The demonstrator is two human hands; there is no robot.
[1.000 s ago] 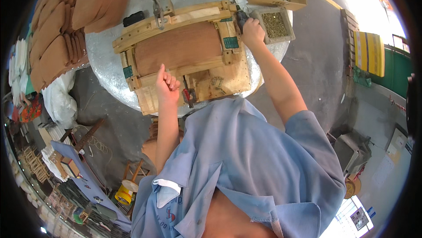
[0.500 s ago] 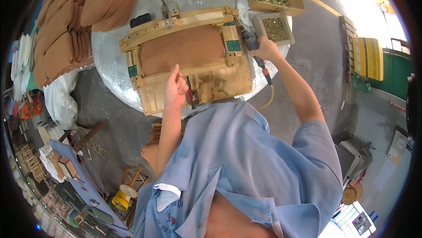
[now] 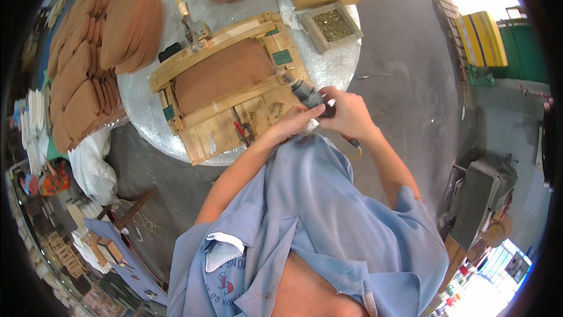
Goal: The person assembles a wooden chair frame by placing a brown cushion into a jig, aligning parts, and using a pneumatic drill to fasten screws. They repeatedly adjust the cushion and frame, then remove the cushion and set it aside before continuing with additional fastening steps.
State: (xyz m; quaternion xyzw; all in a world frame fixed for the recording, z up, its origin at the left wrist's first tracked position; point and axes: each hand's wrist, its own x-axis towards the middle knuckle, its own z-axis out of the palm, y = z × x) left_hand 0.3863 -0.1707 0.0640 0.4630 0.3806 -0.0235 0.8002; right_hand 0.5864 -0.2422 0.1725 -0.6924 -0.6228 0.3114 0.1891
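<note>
"Worktop first, since it is the largest?"

"Yes. The worktop (image 3: 337, 68) is round and covered in shiny, crinkled film, likely slippery. On it lies a wooden frame (image 3: 243, 34), its pale, straight rails marked by dark green patches (image 3: 282, 57)."

"And inside the frame?"

"A brown panel (image 3: 226, 77), flat, matt and probably stiff (its edges are partly covered by the rails)."

"Where is the power tool (image 3: 306, 94)?"

"In front of the blue shirt (image 3: 316, 182), near the worktop's edge, its nose slanting toward the frame's right side. It is black, hard-cased and roughly cylindrical, with a yellowish hose (image 3: 359, 152) trailing below."

"How would it handle?"

"Fairly heavy, by its look, and rigid, with the hose tugging a little. The thick rear body is the place to take hold, clear of the nose."

"And the grip?"

"The right hand (image 3: 346, 115) is wrapped around that rear body. The left hand (image 3: 298, 120) meets the tool's underside; whether its fingers close on it cannot be told."

"Smallest?"

"Brassy metal pieces (image 3: 333, 26), loose and glinting in a squarish grey tray (image 3: 311, 34)."
</note>
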